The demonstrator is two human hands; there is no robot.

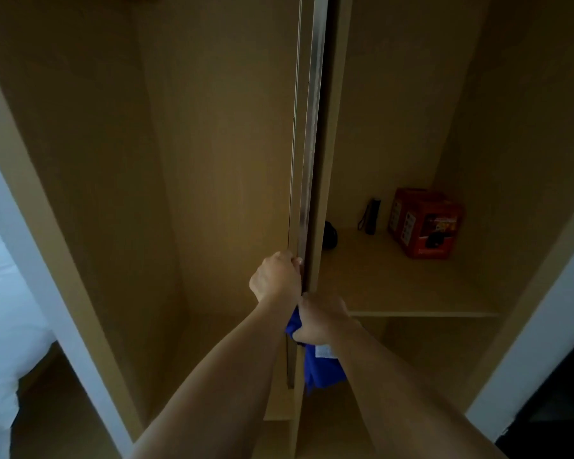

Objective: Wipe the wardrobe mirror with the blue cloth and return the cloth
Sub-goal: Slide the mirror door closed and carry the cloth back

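On wardrobe shelf (395,283): red box (423,223), perhaps a black torch (371,216).

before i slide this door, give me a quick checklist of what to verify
1. Left hand grips the door edge: ok.
2. Right hand holds the blue cloth: ok.
3. Cloth clear of the door: cannot tell; it hangs right beside the edge.
4. Fingers clear of the gap: not ok; left fingertips curl round the edge.
5. Shelf things, the red box and dark torch, sit back from the door: ok.
6. Mirror face in view: not ok; only the edge shows.
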